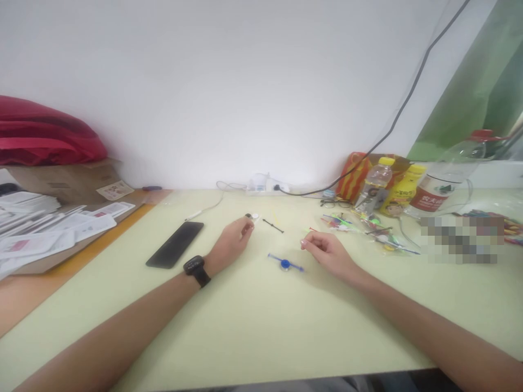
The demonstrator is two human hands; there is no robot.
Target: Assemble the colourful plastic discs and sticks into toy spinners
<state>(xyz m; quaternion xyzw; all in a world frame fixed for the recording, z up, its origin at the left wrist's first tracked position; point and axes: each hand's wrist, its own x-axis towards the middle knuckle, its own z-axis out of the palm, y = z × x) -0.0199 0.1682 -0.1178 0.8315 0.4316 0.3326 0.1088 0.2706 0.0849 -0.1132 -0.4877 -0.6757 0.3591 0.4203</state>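
Observation:
My left hand (pixel 231 240), with a black watch on its wrist, rests on the pale yellow table (pixel 253 326). Its fingers are curled and pinch a small round white and dark part (pixel 252 216) at the fingertips. My right hand (pixel 327 251) lies on the table to the right, fingers curled in, and whether it holds anything I cannot make out. Between the hands lies a blue propeller-like toy piece (pixel 285 263). A thin black stick (pixel 273 225) lies just beyond it.
A black phone (pixel 175 244) lies left of my left hand. Stacks of white packets (pixel 44 228) and a cardboard box with a red bag (pixel 44 130) are at the left. Bottles (pixel 402 190), plastic bags of colourful toy parts (pixel 368 226) and a power strip (pixel 261 188) line the back.

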